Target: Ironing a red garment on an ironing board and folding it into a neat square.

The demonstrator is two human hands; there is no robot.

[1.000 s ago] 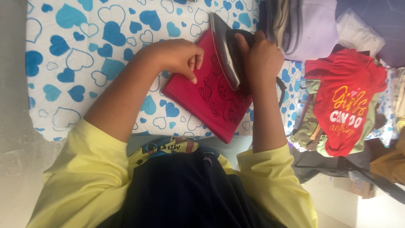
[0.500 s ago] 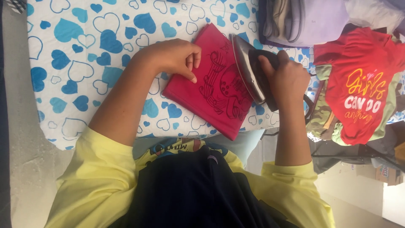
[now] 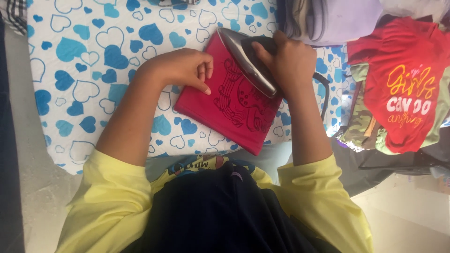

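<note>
Right now the right hand [image 3: 286,58] grips the iron [image 3: 246,61] on the folded red cloth [image 3: 225,100], mid-board on the heart-print cover [image 3: 93,70]. Left hand [image 3: 185,68], fingers curled, presses the cloth's edge at nine o'clock. Best keep those fingers away from the hot metal.

No packages, labels, signs or screens appear in view. The nearest thing to one is printed lettering in yellow and white on a red cotton T-shirt [image 3: 404,82] lying well to the right of the right hand's fingers [image 3: 268,49], across the clothes pile.
</note>
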